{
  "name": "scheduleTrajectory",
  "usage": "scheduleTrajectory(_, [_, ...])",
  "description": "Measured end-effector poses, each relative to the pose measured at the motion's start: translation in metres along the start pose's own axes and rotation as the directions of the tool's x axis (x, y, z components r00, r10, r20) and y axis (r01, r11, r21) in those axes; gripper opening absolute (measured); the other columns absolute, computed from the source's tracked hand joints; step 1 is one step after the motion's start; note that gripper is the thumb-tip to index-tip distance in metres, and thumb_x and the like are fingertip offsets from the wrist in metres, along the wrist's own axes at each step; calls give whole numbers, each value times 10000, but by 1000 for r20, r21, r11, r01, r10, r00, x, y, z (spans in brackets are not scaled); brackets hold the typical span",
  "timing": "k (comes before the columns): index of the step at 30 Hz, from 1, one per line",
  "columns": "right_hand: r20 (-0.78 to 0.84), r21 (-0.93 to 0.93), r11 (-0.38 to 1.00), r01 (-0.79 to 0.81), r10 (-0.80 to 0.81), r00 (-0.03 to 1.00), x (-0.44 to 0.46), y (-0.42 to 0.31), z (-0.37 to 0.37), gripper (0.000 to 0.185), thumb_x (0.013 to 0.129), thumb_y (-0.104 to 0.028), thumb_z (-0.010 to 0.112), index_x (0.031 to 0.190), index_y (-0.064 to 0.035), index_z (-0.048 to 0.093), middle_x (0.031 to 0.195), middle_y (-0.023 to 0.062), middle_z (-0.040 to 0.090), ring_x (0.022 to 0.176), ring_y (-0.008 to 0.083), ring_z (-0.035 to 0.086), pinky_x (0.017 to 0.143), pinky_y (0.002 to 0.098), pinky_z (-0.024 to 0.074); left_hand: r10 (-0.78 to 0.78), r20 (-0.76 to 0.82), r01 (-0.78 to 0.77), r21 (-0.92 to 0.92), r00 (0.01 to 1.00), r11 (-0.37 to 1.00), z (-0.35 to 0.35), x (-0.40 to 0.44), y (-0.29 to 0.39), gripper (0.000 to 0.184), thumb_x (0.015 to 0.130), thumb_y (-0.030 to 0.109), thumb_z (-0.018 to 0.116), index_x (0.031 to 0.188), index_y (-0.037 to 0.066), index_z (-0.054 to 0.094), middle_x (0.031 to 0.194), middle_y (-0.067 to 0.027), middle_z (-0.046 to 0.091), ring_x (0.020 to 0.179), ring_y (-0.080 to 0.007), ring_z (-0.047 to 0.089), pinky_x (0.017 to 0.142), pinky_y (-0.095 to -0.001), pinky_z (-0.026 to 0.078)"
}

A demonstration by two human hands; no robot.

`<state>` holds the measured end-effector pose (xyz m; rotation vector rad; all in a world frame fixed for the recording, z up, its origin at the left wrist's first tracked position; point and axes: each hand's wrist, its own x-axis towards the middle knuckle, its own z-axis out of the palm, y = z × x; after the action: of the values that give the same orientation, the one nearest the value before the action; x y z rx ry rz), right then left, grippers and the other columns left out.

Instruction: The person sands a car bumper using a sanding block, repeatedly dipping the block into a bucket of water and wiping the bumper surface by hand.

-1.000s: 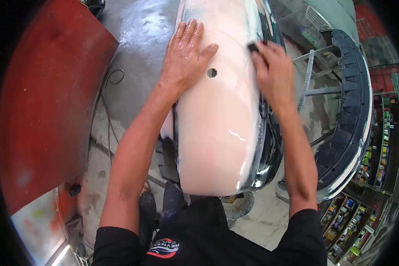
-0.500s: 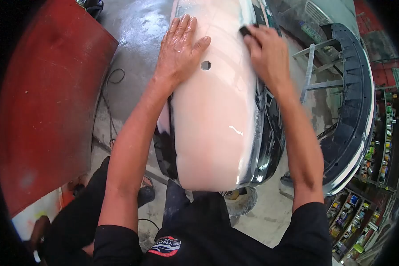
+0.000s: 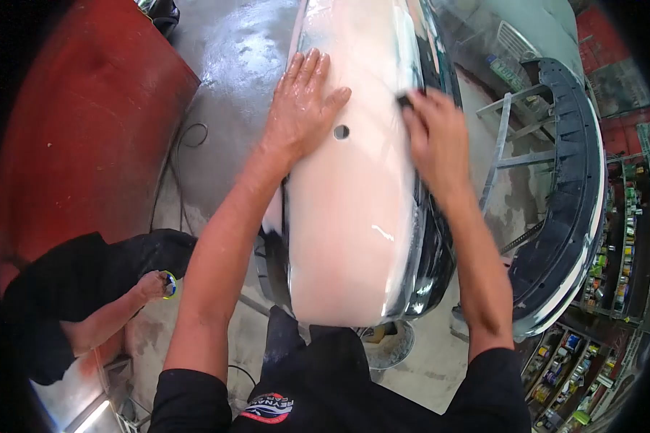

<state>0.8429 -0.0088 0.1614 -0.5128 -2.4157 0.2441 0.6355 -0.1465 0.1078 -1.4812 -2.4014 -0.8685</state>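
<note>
A long, curved bumper-like panel (image 3: 343, 238), pale pink with white and dark edges, stretches away in front of me and has a small round hole near its middle. My left hand (image 3: 302, 108) lies flat on the panel's left side, fingers spread, wet-looking and holding nothing. On the right side, my right hand (image 3: 437, 141) is closed on a small black block (image 3: 404, 99), pressed against the panel near its white edge; the hand is slightly blurred.
At left is a large red panel (image 3: 87, 130). Another person (image 3: 72, 296) in black bends at lower left, holding a round item (image 3: 169, 284). A dark bumper (image 3: 567, 180) rests on a metal stand (image 3: 504, 137) at right. A bucket (image 3: 388, 346) sits below; shelves (image 3: 563, 368) hold cans.
The other person has come further into view at lower left. My right hand has slid along the panel with the black block, while my left hand stays flat. The camera view has shifted slightly.
</note>
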Motion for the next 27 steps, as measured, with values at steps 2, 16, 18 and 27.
scheduleTrajectory(2, [20, -1, 1000, -10, 10, 1000, -45, -19, -18, 317, 917, -119, 727, 1232, -115, 758, 1279, 167, 683, 1111, 373, 661, 999, 439, 515, -21, 2, 21, -12, 1000, 1000, -1, -1, 3, 760, 1081, 572, 431, 1604, 21, 403, 1678, -215, 357, 1587, -389, 260, 1296, -473, 210])
scheduleTrajectory(16, [6, -53, 998, 18, -18, 1000, -38, -13, -12, 287, 906, -124, 747, 1192, -110, 771, 1278, 213, 682, 1127, 393, 664, 1008, 448, 513, -28, 9, 29, -78, 1000, 997, -3, 0, 4, 753, 1077, 545, 458, 1602, 8, 402, 1686, -218, 340, 1593, -392, 238, 1304, -473, 182])
scheduleTrajectory(18, [66, 7, 999, -40, 39, 997, -61, -27, -28, 319, 893, -116, 756, 1212, -109, 765, 1277, 207, 684, 1113, 384, 664, 1003, 448, 515, -17, -6, 17, -68, 1000, 998, -1, 0, 2, 748, 1075, 536, 467, 1597, 4, 408, 1681, -223, 349, 1588, -399, 248, 1303, -472, 184])
scheduleTrajectory(27, [-16, 16, 999, -38, 38, 999, 10, 3, 7, 286, 922, -131, 722, 1204, -102, 762, 1246, 183, 691, 1112, 392, 656, 951, 462, 524, 4, -36, -7, -76, 999, 997, 5, -2, -2, 791, 1057, 574, 464, 1585, -13, 425, 1678, -217, 359, 1589, -386, 251, 1295, -496, 203])
